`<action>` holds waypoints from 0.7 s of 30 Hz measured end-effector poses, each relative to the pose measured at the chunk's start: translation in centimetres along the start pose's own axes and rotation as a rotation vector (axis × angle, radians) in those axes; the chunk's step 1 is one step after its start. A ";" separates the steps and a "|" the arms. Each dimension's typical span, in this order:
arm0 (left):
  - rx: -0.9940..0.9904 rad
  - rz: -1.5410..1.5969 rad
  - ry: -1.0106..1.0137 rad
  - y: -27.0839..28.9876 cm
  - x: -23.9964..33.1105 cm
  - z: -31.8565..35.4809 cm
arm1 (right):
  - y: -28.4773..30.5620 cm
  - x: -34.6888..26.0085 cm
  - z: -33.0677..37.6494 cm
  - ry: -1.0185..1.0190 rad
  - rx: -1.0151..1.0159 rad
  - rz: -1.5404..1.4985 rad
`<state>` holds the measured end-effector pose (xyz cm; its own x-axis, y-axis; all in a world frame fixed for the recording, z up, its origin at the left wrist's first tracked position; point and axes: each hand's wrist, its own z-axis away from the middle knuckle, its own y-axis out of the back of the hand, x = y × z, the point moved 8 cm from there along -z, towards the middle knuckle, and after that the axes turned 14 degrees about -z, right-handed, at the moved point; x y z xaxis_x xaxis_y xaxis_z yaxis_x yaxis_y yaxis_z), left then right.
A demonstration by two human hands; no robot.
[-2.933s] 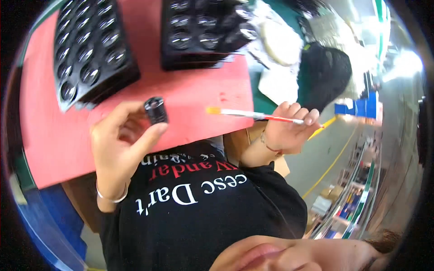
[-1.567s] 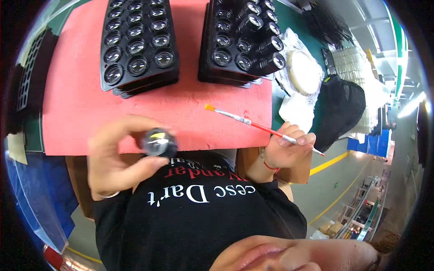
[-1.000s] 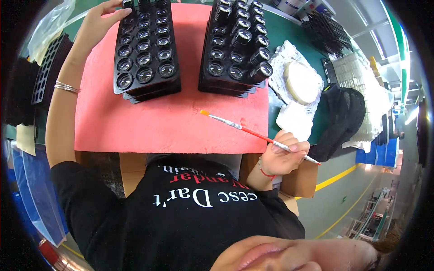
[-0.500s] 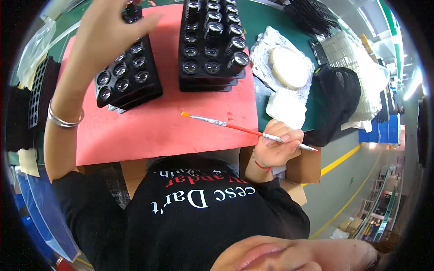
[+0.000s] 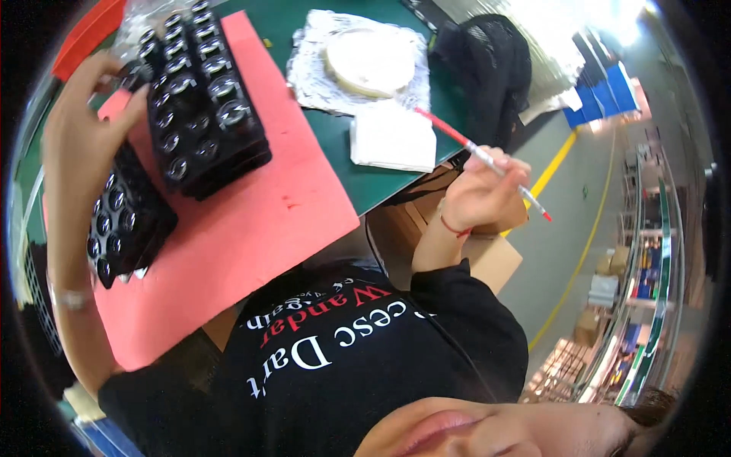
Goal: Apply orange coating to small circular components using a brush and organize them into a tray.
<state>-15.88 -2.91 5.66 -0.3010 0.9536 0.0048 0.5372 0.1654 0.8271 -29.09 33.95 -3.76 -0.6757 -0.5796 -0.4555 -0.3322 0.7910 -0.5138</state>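
My left hand point(image 5: 80, 141) is raised at the far left, its thumb and fingers closed around a dark lens barrel point(image 5: 135, 75) beside the taller tray stack. My right hand point(image 5: 485, 190) grips a thin paintbrush point(image 5: 448, 134) with a red and silvery handle; its far end lies close to the white round pad point(image 5: 373, 62) and the folded white cloth point(image 5: 392, 145). The taller stack of black trays point(image 5: 236, 156) carries several glass-topped lens barrels, some standing higher than others. A second, lower black tray stack point(image 5: 148, 221) with round lenses sits nearer, partly behind my left wrist.
Both stacks rest on a pink foam mat point(image 5: 251, 221) over a green table point(image 5: 320, 141). Crumpled white wrapping point(image 5: 308, 84) lies beneath the pad. To the right are a black mesh cloth point(image 5: 495, 68) and, below the table edge, a cardboard box point(image 5: 487, 259).
The view has swung right, shifting the table leftward. My left hand has closed on a lens barrel. The brush in my right hand has turned from pointing left over the mat toward the round pad.
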 end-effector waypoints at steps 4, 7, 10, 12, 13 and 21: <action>-0.078 0.144 -0.109 3.6 6.3 3.6 | 1.6 -0.9 -2.1 0.159 -0.022 0.441; -0.153 0.313 -0.191 3.9 7.6 8.1 | 0.0 0.8 -2.7 0.075 -0.112 0.485; -0.357 0.435 -0.011 0.9 7.1 12.0 | -1.3 2.0 -2.6 0.025 -0.176 0.525; -0.384 0.625 0.223 -1.6 5.7 14.3 | -1.2 2.0 -2.5 0.023 -0.182 0.533; -0.353 0.769 0.398 -2.1 5.1 15.6 | -0.6 2.1 -2.3 0.015 -0.173 0.546; -0.290 0.982 0.753 -3.2 3.4 18.2 | 2.9 3.6 -2.3 -0.150 0.230 -0.124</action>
<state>-4.29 4.40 -7.14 -0.2981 0.2495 0.9213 0.6251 -0.6785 0.3860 -34.01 34.63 -5.25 -0.5290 -0.7048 -0.4726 -0.2370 0.6575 -0.7152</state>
